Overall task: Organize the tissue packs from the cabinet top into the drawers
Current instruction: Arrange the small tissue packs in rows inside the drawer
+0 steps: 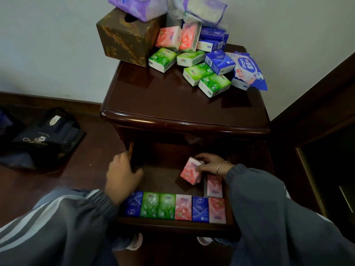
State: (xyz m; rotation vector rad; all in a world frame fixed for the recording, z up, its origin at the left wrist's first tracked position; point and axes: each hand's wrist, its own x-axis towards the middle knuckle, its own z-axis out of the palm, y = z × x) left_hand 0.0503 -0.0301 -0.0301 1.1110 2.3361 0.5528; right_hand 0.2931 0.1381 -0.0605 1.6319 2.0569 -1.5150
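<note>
Right hand (209, 166) pinches a tilted pink pack (191, 170) low over the drawer (172, 226) floor near its right wall, just behind the flat pink pack (214, 186); my guess is it's extending a line back from the front row (174, 208) of six along the front edge. Left hand (123, 175) curls over the drawer's left wall, likely steadying it, with the hands well apart. Bare floor at the middle and back-left leaves room, and the loose packs (192, 60) wait at the back right corner of the cabinet top (172, 104).
</note>
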